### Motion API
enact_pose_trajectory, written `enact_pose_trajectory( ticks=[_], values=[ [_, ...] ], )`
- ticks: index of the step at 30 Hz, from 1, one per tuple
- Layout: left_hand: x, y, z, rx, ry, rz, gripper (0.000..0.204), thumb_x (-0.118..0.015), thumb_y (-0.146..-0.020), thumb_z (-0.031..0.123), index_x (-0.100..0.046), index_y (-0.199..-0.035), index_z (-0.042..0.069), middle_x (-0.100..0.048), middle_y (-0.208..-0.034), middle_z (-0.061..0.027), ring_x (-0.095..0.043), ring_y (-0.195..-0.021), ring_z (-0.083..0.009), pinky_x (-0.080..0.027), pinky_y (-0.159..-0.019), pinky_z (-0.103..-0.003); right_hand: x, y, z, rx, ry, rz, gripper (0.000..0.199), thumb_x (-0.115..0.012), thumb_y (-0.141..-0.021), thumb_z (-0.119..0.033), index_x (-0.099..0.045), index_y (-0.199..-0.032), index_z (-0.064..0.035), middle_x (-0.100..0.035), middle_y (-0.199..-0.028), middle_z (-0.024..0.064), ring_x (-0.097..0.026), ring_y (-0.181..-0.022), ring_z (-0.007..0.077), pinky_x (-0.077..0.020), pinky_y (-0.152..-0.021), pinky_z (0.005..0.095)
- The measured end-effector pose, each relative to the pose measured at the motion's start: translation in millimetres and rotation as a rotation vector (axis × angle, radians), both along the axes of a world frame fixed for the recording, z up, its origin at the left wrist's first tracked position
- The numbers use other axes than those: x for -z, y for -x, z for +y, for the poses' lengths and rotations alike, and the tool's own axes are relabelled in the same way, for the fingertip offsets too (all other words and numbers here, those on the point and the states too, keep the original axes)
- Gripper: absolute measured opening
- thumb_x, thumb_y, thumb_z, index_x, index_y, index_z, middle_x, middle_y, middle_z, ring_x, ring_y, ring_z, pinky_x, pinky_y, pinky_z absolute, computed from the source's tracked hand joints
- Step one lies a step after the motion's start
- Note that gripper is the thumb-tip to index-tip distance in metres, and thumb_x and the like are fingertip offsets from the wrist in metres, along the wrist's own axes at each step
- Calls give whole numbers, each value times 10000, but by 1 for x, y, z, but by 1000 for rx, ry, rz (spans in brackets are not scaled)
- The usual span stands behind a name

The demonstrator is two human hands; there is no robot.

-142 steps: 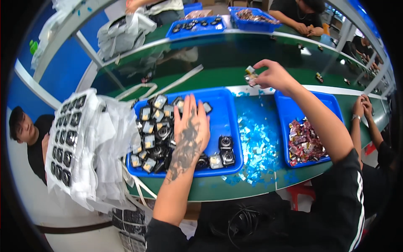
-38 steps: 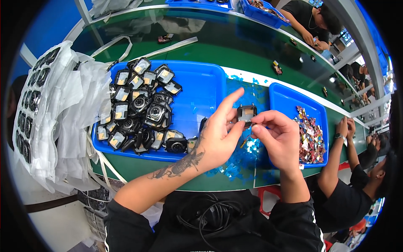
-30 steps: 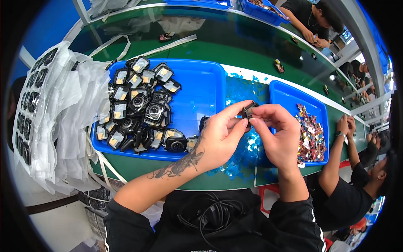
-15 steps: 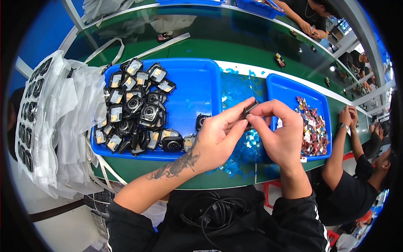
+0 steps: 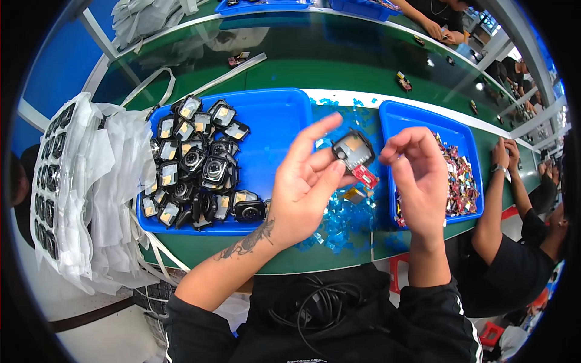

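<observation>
My left hand [image 5: 305, 190] grips a black smartwatch case [image 5: 353, 149] by its lower edge, its grey inner side with a tan patch facing up. From that case hangs a small red circuit board [image 5: 365, 176], and a yellow-and-dark part [image 5: 354, 194] shows just below it. To the right, apart from the case, my right hand [image 5: 419, 181] is raised with loosely curled fingers and nothing visible in them. A heap of similar black watch cases [image 5: 193, 158] fills the left side of a large blue tray [image 5: 272, 124].
A smaller blue tray [image 5: 417, 119] at right holds many small colourful circuit parts [image 5: 465, 184]. Bits of blue film [image 5: 339, 227] litter the green table [image 5: 290, 259] between the trays. White sheets of packed cases [image 5: 115, 199] stand at left. Co-workers' arms [image 5: 493, 193] are at right.
The case has turned from edge-on to show its inside, with the red board now visible below it. My right hand has come off the case and moved slightly right.
</observation>
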State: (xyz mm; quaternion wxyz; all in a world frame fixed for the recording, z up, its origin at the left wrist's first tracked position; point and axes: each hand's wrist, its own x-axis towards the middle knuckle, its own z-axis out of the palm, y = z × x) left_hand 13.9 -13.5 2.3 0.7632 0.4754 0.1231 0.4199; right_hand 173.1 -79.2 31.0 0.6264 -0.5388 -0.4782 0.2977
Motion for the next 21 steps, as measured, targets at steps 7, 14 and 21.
enact_pose_trajectory(
  ticks=[7,14,21],
  values=[
    [11,1,2,-119,-278,134,282,-503,-937,-28,-636,-1182,12,-622,-1159,-132,-634,-1027,-190,-504,-866,-286,2,-2,-18,-106,143,4,138,-676,-856,47,-640,-989,59,-648,-934,65,-623,-858,99,-538,-784,231],
    [4,6,5,-365,-905,455,302,-718,-752,-41,-715,-1046,28,-676,-963,-138,-675,-797,-237,-530,-648,-287,3,-9,-18,-226,195,-38,78,-641,-900,-5,-602,-946,46,-603,-908,41,-566,-820,72,-515,-744,206],
    [3,9,4,10,-471,487,181,-710,-823,1,-715,-1004,-8,-688,-948,-106,-665,-854,-140,-528,-687,-250,8,-8,-24,-180,161,-78,90,-610,-931,-54,-554,-915,14,-564,-884,23,-530,-819,56,-476,-695,188]
  ],
)
